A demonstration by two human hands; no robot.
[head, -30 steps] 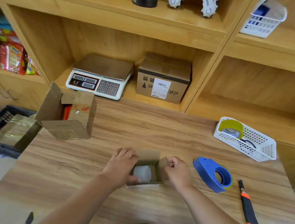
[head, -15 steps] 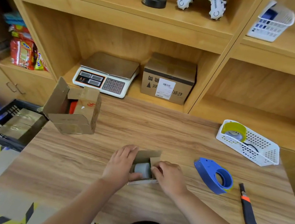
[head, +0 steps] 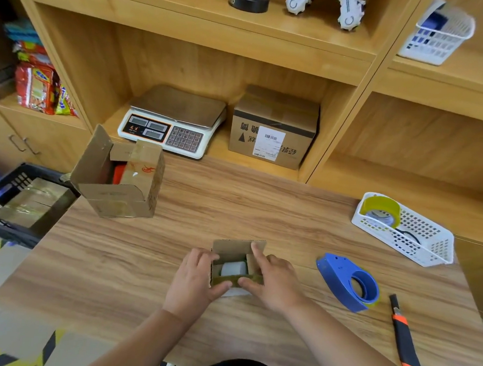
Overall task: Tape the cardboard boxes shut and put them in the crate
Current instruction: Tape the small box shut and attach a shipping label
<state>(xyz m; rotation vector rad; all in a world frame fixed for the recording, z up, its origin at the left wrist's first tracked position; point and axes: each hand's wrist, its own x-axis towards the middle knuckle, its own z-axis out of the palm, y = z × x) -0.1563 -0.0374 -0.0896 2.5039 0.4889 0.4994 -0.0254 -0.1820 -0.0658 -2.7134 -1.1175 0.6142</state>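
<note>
The small cardboard box [head: 235, 264] sits on the table [head: 261, 213] right in front of us, its flaps up and a pale roll [head: 233, 268] visible inside. Our left hand [head: 195, 280] cups the box's left wall, thumb hooked under the near flap; our right hand [head: 270, 280] grips the right side, forefinger raised against the right flap, thumb on the near edge. To close it well, we judge, the side flaps should fold in first and the long flaps over them, pressed flat so their edges meet before any tape goes on. The blue tape dispenser [head: 348, 282] lies near our right hand, a utility knife [head: 404, 337] beyond it. A larger open box [head: 119, 179] stands further left, not yet closed, and the black crate [head: 10, 202] by the table's left edge already holds a taped package [head: 30, 203].
</note>
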